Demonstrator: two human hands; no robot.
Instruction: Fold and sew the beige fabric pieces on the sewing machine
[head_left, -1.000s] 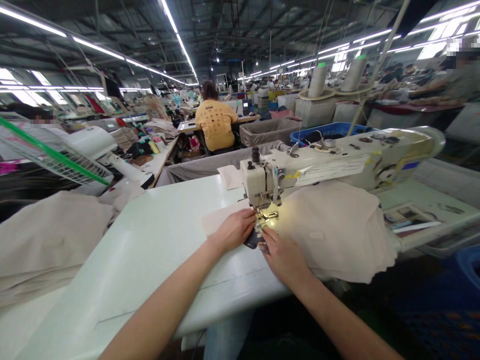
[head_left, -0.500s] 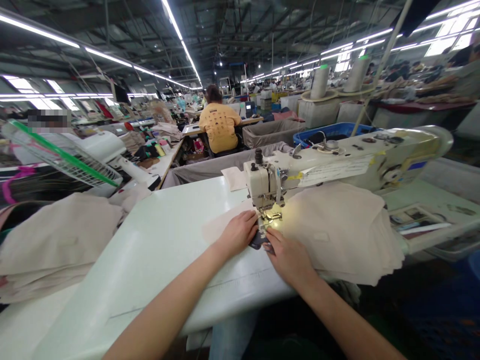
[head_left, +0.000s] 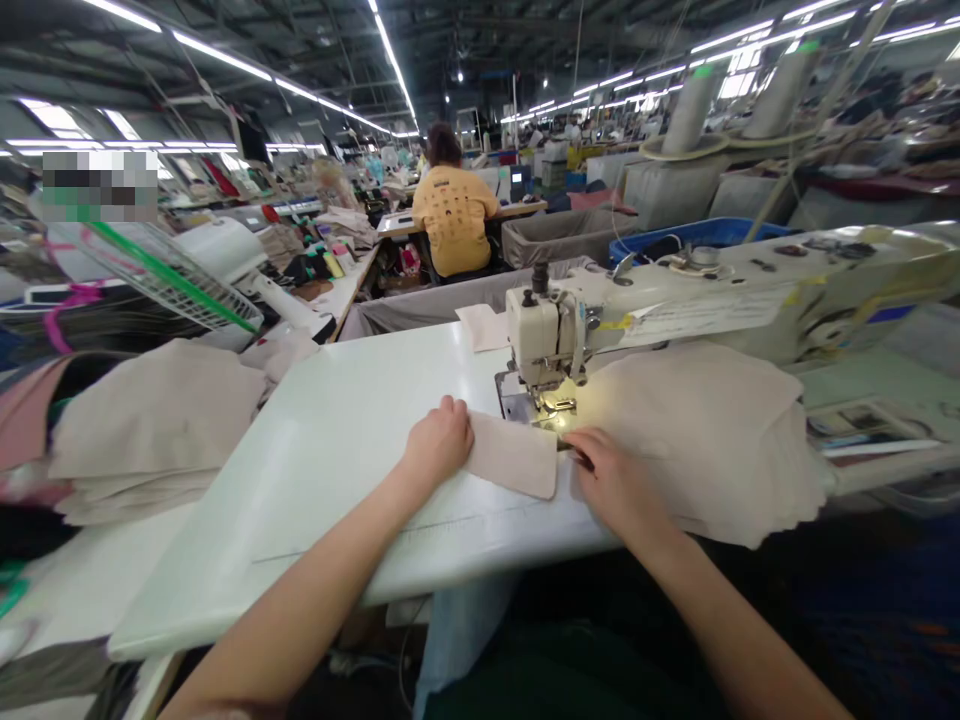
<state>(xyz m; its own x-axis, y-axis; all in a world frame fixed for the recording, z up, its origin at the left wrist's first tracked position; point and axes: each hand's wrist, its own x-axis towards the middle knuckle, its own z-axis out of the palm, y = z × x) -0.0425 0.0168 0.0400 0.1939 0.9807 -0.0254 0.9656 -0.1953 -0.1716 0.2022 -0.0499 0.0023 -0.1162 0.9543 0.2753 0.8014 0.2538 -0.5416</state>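
My left hand [head_left: 441,440] is closed on the left end of a small beige fabric piece [head_left: 514,455]. The piece lies flat on the pale table, in front of the sewing machine [head_left: 546,335]. At its right end is my right hand [head_left: 609,475], fingers pinched together by the lit needle area. Something small and dark shows at those fingertips, too little of it to name. A stack of larger beige fabric panels [head_left: 705,430] lies just beyond the right hand, partly under the machine arm.
Another small beige piece [head_left: 484,327] lies behind the machine head. More beige panels [head_left: 161,425] are piled at left, near a white fan [head_left: 225,250]. A co-worker in a yellow shirt [head_left: 454,220] sits ahead. Thread cones [head_left: 688,110] stand at the back right.
My left hand has drawn the small fabric piece out from the needle area, toward the front left. The right hand stays close to the needle. The view has shifted slightly.
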